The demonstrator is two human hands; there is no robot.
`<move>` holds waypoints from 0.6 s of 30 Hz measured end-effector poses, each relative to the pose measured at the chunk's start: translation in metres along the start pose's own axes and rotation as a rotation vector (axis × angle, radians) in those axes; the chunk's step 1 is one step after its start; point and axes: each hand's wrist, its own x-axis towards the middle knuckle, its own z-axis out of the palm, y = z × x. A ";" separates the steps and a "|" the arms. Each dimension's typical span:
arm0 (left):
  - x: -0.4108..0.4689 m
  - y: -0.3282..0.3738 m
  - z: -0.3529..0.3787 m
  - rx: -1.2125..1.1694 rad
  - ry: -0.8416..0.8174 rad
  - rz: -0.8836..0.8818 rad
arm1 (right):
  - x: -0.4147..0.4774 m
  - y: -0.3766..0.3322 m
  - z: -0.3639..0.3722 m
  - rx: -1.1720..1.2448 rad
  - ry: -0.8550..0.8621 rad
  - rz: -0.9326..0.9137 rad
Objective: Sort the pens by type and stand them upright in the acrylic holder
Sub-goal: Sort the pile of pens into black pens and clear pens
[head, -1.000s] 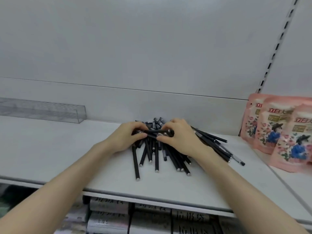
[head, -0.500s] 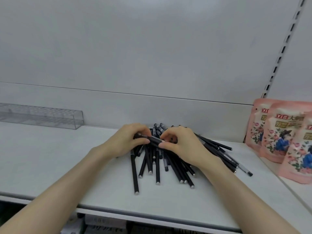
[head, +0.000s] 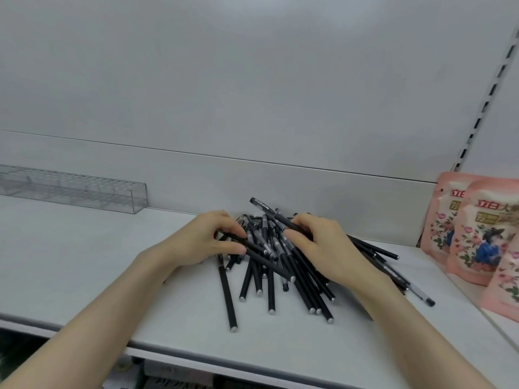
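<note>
Dozens of black pens point(head: 280, 276) lay heaped on the white shelf point(head: 84, 276), and I took that heap as my mark. Over its left side, my left hand point(head: 202, 242) pinched a dark pen point(head: 254, 252) between thumb and curled fingers. Over its right side, my right hand point(head: 323, 248) gripped a printed pen point(head: 266, 209), its capped end angled up and back. The acrylic holder point(head: 84, 192) stood well left of the heap, against the back wall. Pink pouches point(head: 477, 234) stood to the heap's right.

single head-worn view, facing forward and down, close over a white shelf point(head: 84, 276), back panel beyond
</note>
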 end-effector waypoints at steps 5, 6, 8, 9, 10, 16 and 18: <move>0.002 -0.002 0.002 0.023 0.054 0.093 | 0.000 -0.006 0.001 0.089 -0.044 0.028; 0.002 -0.003 0.003 0.015 0.068 0.108 | 0.000 -0.007 0.000 0.134 -0.052 0.040; 0.003 -0.004 0.007 0.021 0.093 0.122 | 0.000 -0.009 0.000 0.212 -0.094 0.088; 0.004 -0.004 0.008 0.029 0.104 0.123 | 0.000 -0.009 0.001 0.218 -0.119 0.115; 0.004 -0.005 0.010 0.037 0.114 0.121 | 0.001 -0.010 0.002 0.203 -0.141 0.137; 0.003 -0.010 0.000 0.087 0.136 0.060 | 0.002 -0.007 -0.006 0.225 -0.129 0.188; 0.003 -0.014 -0.005 0.111 0.135 -0.004 | 0.001 -0.002 -0.011 0.319 -0.082 0.237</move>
